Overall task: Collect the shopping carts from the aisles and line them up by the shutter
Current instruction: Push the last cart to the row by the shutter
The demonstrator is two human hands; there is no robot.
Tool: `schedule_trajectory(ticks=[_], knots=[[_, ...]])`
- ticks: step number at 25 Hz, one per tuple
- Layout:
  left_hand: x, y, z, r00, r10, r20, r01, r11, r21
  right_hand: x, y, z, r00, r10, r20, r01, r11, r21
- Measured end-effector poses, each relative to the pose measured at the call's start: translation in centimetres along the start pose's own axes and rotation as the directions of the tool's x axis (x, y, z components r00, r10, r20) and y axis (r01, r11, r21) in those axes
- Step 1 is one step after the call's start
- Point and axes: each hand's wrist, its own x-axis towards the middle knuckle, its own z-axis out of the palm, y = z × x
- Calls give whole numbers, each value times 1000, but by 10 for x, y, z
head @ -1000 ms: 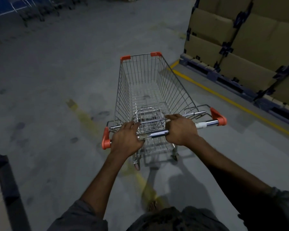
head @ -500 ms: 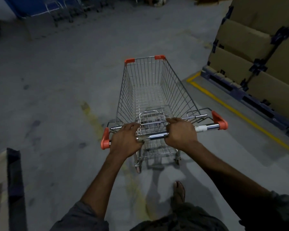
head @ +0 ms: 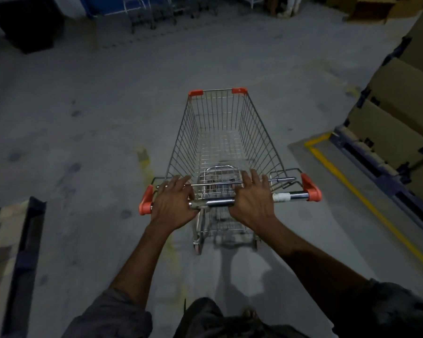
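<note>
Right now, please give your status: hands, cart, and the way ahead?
Left hand and right hand open, palms on handle bar. Shopping cart empty, upright. Stacked boxes to the right, apart from cart; more carts far ahead.

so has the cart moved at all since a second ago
Yes. The shopping cart has rolled forward: the corner of the yellow floor line now sits beside its basket, and the parked carts ahead look closer.
</note>
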Motion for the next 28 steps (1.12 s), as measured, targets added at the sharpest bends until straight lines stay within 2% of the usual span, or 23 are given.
schedule_trajectory(ticks=[3, 8, 17, 28], knots=[[46, -14, 5, 999, -36, 37, 36, 999, 7, 52, 10, -1, 995, 18, 98, -21, 999, 36], [127, -47, 7, 983, -121, 138, 138, 983, -118, 151, 20, 2, 989, -44, 139, 32, 995, 91], [281, -127, 31, 926, -108, 361, 182, 967, -178, 319, 34, 0, 967, -107, 230, 95, 993, 63], [460, -213, 60, 916, -190, 353, 264, 949, -175, 528, 48, 20, 983, -115, 145, 110, 993, 43]])
